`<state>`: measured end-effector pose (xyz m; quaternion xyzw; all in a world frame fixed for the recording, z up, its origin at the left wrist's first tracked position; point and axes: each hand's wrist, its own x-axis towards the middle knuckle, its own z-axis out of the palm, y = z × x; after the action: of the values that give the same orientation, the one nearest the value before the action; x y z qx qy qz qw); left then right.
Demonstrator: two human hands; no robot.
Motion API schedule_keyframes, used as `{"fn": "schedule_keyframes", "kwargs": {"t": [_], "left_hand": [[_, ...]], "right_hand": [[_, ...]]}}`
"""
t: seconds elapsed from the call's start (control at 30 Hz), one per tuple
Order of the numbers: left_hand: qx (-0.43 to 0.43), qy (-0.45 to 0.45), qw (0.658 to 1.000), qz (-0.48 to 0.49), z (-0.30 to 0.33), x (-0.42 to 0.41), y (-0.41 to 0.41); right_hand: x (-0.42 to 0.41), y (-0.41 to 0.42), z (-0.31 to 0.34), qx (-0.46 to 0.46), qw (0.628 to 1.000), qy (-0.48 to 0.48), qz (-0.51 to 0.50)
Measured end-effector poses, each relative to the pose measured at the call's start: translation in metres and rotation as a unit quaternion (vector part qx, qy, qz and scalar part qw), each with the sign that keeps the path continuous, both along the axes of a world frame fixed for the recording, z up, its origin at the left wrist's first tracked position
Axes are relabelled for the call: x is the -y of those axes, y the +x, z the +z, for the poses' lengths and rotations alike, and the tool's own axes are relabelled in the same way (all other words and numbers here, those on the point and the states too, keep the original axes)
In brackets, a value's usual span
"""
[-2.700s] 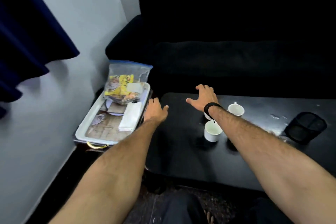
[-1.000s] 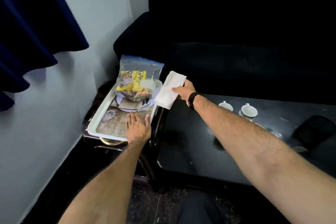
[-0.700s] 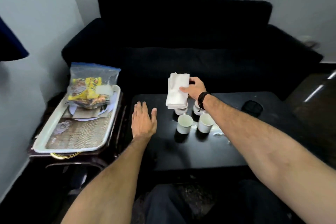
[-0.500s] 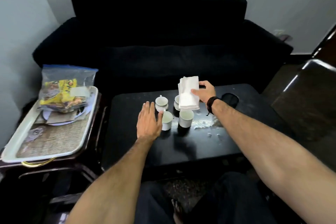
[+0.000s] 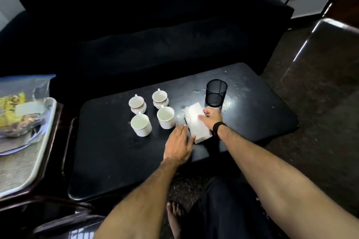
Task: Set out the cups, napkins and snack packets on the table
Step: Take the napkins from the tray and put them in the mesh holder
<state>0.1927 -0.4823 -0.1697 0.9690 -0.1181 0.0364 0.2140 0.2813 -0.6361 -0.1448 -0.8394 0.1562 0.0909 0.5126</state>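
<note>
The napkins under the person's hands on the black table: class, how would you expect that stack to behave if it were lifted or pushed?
The napkins look like thin, soft paper, so they would probably flop if lifted by one edge. Being loose sheets, they may fan apart when pushed; the right hand and left hand seem to steady them. They are likely very light.

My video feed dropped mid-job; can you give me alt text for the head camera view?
Both hands rest on a stack of white napkins lying on the black table, right hand on top, left hand at its near edge. Four white cups stand left of it, a black mesh cup behind, and the snack bag remains on the side tray.
</note>
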Motion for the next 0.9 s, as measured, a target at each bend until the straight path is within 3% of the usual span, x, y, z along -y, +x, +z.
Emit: {"fn": "schedule_keyframes", "kwargs": {"t": [0.27,0.47,0.63,0.8,0.9], "left_hand": [[-0.053,0.035,0.997,0.040,-0.039,0.025,0.032],[-0.039,0.060,0.996,0.054,-0.049,0.034,0.050],[-0.053,0.100,0.989,0.096,-0.055,0.036,0.053],[-0.055,0.099,0.989,0.093,-0.052,0.036,0.051],[-0.055,0.096,0.990,0.092,-0.051,0.036,0.051]], "right_hand": [[0.010,0.016,-0.027,0.113,0.972,-0.193,0.066],[0.028,0.030,-0.033,0.131,0.982,-0.085,0.107],[0.039,0.022,-0.033,0.012,0.986,-0.053,0.159],[0.057,0.024,-0.014,0.082,0.996,-0.046,0.013],[0.062,0.035,0.004,0.143,0.989,-0.024,-0.020]]}}
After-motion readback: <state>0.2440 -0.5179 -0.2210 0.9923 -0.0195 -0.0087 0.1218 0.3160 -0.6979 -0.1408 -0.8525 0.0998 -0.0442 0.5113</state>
